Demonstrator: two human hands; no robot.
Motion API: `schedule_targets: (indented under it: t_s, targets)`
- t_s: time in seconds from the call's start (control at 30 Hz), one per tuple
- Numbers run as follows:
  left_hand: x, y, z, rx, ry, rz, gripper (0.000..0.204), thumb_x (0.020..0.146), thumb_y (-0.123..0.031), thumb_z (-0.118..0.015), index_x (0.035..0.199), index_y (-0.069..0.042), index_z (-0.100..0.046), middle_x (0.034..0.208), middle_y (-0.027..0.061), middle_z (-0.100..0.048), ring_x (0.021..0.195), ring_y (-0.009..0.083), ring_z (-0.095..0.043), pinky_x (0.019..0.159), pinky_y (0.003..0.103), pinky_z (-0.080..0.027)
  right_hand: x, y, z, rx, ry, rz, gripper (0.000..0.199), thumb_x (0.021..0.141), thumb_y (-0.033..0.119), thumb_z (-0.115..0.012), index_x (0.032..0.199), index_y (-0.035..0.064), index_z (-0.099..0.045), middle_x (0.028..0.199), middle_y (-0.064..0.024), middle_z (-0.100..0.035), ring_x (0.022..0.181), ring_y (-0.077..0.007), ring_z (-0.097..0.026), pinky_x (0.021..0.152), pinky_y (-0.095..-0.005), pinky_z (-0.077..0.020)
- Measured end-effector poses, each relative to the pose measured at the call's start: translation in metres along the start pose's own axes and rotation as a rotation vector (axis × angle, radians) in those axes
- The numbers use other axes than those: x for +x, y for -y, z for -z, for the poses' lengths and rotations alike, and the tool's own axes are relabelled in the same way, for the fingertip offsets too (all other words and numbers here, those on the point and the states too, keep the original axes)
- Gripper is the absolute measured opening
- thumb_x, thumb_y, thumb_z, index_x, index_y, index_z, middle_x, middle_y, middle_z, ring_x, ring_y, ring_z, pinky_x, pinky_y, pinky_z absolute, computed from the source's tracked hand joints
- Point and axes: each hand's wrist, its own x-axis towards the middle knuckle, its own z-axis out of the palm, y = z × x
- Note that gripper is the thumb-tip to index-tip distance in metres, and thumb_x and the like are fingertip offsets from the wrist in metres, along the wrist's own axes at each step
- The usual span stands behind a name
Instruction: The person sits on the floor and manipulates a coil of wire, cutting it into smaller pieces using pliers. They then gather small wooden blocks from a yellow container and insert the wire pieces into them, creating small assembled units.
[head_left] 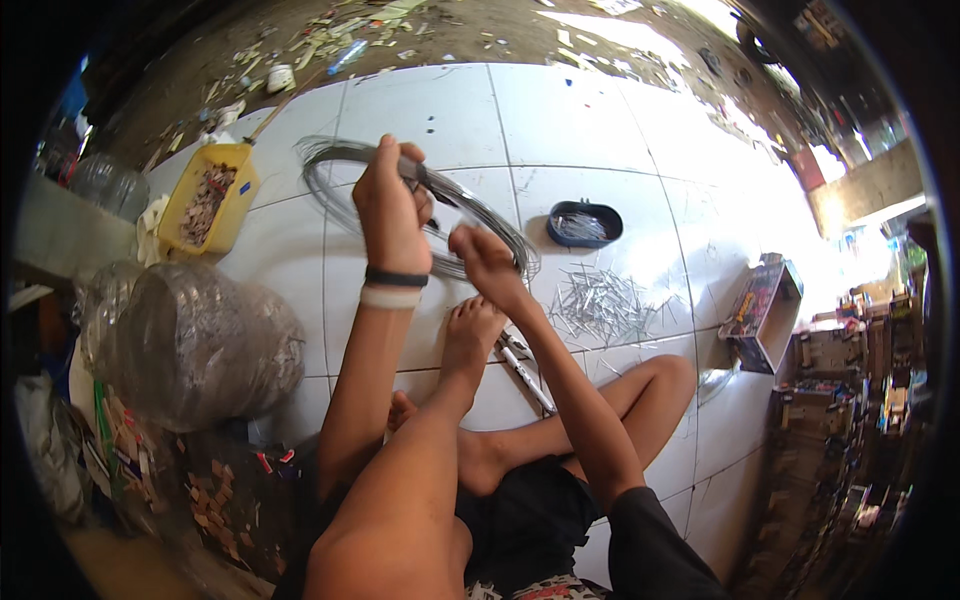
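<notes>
I see the left hand (392, 205) clenched around the wire coil (475, 206); the right hand (487, 256) curls at the coil's near right side, blur hiding whether it pinches a strand. I judge this step as separating wire; next calls for a firm left grip. Beyond, rightward, lie wire pieces (602, 303); the right forearm partly covers a white-handled tool (527, 384) below.

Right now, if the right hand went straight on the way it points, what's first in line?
Likely the wire coil, close by the left hand; depth there is unclear.
</notes>
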Motion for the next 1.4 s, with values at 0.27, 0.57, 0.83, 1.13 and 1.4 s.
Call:
schedule_targets:
  t_s: [0.27,0.57,0.83,1.13,1.4]
  targets:
    - [-0.047,-0.009,0.028,-0.127,0.177,0.346,0.042,0.108,-0.04,-0.051,0.113,-0.001,-0.064,0.069,0.0008,-0.051,0.045,0.0074,-0.028,0.044,0.026,-0.022,0.111,0.053,-0.004,0.183,-0.481,0.336,0.042,0.114,0.021,-0.055,0.08,0.0003,-0.065,0.064,-0.0082,-0.059,0.056,-0.0152,-0.05,0.055,-0.0331,-0.0413]
    - [-0.047,-0.032,0.032,-0.163,0.329,0.598,0.06,0.103,-0.032,-0.046,0.15,0.003,-0.053,0.076,-0.0008,-0.045,0.049,0.008,-0.026,0.047,0.026,-0.022,0.131,0.07,-0.011,0.052,-0.408,0.478,0.033,0.108,0.014,-0.065,0.078,-0.0013,-0.068,0.065,-0.017,-0.063,0.055,-0.0286,-0.06,0.055,-0.0381,-0.0469]
    - [-0.038,-0.034,0.042,-0.28,0.417,0.624,0.046,0.106,-0.026,-0.047,0.141,0.001,-0.059,0.077,-0.0012,-0.042,0.05,0.0069,-0.025,0.045,0.025,-0.022,0.08,0.059,-0.038,-0.41,-0.015,0.392,0.03,0.091,0.009,-0.072,0.12,0.0049,-0.069,0.126,-0.0241,-0.069,0.12,-0.0453,-0.066,0.096,-0.0513,-0.0539]
    - [-0.018,-0.024,0.04,-0.224,0.417,0.626,0.036,0.102,-0.024,-0.051,0.125,0.0,-0.067,0.075,-0.0023,-0.053,0.047,0.0039,-0.026,0.041,0.023,-0.022,-0.042,0.143,0.076,0.131,0.379,-0.142,0.021,0.096,0.011,-0.079,0.112,-0.0009,-0.074,0.103,-0.0084,-0.077,0.085,-0.0182,-0.073,0.07,-0.0304,-0.0564]
    - [-0.031,-0.009,0.012,-0.189,0.506,0.573,0.038,0.101,-0.026,-0.049,0.12,-0.002,-0.071,0.075,-0.0023,-0.059,0.047,0.0044,-0.029,0.042,0.023,-0.026,-0.023,0.175,0.048,-0.373,-0.018,-0.132,0.043,0.106,0.035,-0.07,0.097,-0.0068,-0.066,0.074,-0.0215,-0.072,0.072,-0.0368,-0.074,0.065,-0.0417,-0.0542]
